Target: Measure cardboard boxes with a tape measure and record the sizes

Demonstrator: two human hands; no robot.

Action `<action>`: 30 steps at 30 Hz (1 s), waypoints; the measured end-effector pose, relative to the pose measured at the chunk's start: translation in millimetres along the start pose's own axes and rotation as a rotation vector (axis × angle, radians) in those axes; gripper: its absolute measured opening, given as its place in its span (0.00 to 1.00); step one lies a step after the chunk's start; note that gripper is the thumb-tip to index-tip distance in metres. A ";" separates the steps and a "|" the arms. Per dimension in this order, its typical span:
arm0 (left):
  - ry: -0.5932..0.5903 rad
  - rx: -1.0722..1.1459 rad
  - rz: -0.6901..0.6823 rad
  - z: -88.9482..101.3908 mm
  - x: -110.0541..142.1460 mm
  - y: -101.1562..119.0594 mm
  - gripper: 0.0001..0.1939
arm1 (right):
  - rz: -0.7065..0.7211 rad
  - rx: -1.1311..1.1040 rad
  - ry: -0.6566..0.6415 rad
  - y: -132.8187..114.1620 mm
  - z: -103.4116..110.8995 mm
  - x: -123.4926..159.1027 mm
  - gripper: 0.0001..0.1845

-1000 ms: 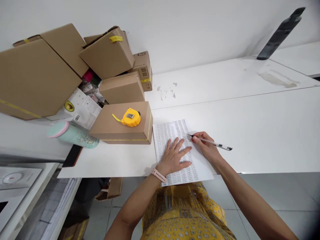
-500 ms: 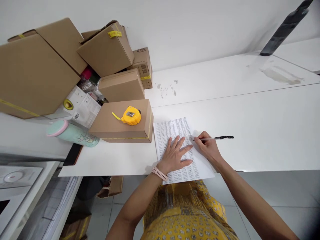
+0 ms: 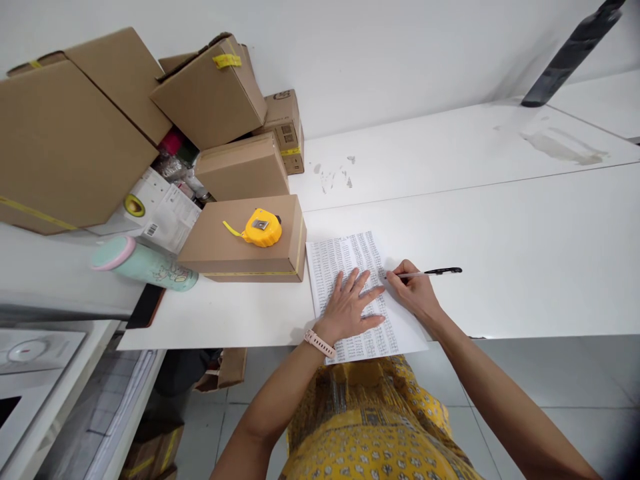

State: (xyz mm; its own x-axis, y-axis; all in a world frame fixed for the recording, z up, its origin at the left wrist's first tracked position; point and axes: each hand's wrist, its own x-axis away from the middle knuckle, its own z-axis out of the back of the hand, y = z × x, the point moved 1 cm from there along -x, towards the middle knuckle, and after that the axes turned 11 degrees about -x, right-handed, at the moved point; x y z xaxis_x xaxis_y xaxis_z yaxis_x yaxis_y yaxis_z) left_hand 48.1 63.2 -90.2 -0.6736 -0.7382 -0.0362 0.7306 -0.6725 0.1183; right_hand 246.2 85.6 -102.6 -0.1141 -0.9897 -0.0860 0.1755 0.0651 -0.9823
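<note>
The right hand (image 3: 416, 293) pinches the pen (image 3: 443, 271) near its writing end, thumb and fingers drawn together, with the capped-looking dark end pointing off to the right. Its tip is at the printed columns, toward the right side of the sheet (image 3: 407, 330). The left hand (image 3: 346, 313) lies palm down with fingers spread, pressing on that same sheet; a pink band (image 3: 320, 344) circles its wrist.

The pen looks light, stiff and smooth — likely a little slippery, so the low grip close to the tip should give the best control. The sheet is thin and limp, and would probably slide or crease if pushed from one side; a broad, flat palm suits it, while an edge or corner would be the place to lift it.

The sheet lies on the white table (image 3: 515, 267), its lower end reaching the near edge. Just beside it, to the left, sits a closed cardboard box (image 3: 210, 233) with a yellow tape measure (image 3: 263, 228) on top. Farther left a mint tumbler (image 3: 150, 265) lies on its side — more cartons (image 3: 205, 100) are piled behind.
</note>
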 end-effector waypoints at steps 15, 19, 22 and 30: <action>0.003 -0.009 0.000 -1.7 -0.1 -0.3 0.35 | 0.001 -0.027 0.003 -3.7 -0.3 0.1 0.16; 0.003 -0.008 -0.001 -1.2 0.1 -0.2 0.35 | -0.010 -0.020 0.017 -6.7 0.3 0.5 0.16; -0.002 -0.007 0.002 -0.7 0.2 -0.3 0.35 | -0.011 -0.011 0.021 -6.8 0.4 0.3 0.16; 0.000 -0.007 0.006 -1.0 0.3 -0.6 0.34 | -0.020 -0.013 0.018 -5.9 0.5 0.4 0.16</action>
State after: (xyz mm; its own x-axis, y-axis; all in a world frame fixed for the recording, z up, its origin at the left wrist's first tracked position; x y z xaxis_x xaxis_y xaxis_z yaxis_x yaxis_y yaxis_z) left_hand 47.6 63.2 -91.4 -0.6694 -0.7420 -0.0359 0.7352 -0.6687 0.1111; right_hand 245.6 84.8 -96.7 -0.1354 -0.9884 -0.0689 0.1607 0.0468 -0.9859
